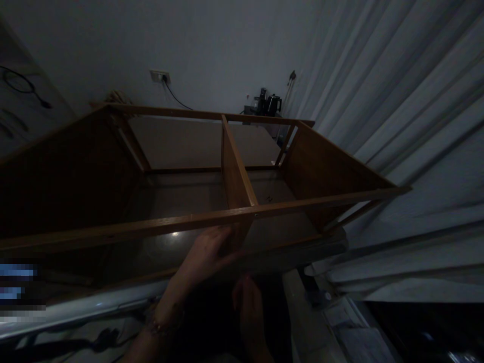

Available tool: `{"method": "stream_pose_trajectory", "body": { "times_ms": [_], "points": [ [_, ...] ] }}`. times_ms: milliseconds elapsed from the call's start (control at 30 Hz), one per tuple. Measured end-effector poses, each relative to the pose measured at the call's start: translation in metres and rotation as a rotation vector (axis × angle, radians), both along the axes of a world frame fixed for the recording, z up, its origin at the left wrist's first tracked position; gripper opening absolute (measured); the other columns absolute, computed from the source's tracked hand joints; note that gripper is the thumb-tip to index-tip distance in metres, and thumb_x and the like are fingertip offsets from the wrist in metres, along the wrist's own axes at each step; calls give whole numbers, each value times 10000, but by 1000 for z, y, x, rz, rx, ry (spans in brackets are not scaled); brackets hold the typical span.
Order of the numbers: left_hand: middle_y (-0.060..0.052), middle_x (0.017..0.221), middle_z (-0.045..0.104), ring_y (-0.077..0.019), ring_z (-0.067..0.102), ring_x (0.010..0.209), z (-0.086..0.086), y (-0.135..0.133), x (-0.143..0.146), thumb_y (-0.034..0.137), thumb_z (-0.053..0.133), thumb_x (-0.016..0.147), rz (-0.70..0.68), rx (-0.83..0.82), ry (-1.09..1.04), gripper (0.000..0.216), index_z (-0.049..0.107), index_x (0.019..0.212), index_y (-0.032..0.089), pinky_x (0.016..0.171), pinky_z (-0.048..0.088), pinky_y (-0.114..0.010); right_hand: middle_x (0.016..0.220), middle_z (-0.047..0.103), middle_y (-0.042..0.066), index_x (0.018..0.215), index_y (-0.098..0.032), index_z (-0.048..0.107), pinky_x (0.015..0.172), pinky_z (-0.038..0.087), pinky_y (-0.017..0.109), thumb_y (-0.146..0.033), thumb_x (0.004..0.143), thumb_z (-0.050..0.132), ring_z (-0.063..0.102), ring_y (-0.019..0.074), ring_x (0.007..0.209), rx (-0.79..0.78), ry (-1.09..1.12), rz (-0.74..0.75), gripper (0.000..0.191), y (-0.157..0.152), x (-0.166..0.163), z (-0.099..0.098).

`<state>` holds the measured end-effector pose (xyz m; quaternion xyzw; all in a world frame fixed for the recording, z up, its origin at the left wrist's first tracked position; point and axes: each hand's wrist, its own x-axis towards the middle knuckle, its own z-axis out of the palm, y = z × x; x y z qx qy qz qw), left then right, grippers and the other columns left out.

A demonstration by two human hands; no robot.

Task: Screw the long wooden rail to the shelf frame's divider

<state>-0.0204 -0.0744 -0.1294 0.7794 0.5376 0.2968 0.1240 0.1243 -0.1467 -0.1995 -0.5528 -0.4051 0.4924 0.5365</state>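
Note:
A wooden cabinet frame (212,218) with two bays lies in front of me, its near side open. My left hand (206,252) reaches below the front rail, fingers stretched out against or close to the middle divider panel (236,171); contact is hard to make out in the dim light. A bracelet (161,327) circles that wrist. Lower down, close to my body, my right hand (248,297) has its fingers curled together. Whatever it may hold is too dark to name. Small dark bits (268,198) lie on the surface inside the right bay.
A white curtain (378,91) hangs along the right side. At the back stand a black kettle (274,104) and another dark appliance. A wall socket (160,76) has a cord plugged in. Boxes or papers (351,322) lie low at the right.

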Motion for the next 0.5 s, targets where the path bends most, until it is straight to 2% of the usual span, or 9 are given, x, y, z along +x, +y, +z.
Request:
{"method": "stream_pose_trajectory", "body": {
  "times_ms": [333, 500],
  "points": [
    [-118, 1135, 686, -287, 650, 1050, -4, 0, -1, 481, 623, 860, 11, 22, 27, 393, 619, 1105, 174, 885, 536, -408, 462, 402, -39, 543, -230, 476, 414, 309, 250, -717, 861, 448, 374, 114, 429, 10, 10, 74, 582, 2, 6, 0],
    [-121, 1139, 687, -285, 653, 1039, -3, 0, 0, 496, 626, 851, 14, 11, 9, 421, 621, 1122, 174, 893, 535, -414, 431, 300, -72, 530, -242, 426, 385, 304, 240, -683, 884, 445, 280, 103, 387, -25, 161, 244, 566, 6, 11, -9]
  ]
}}
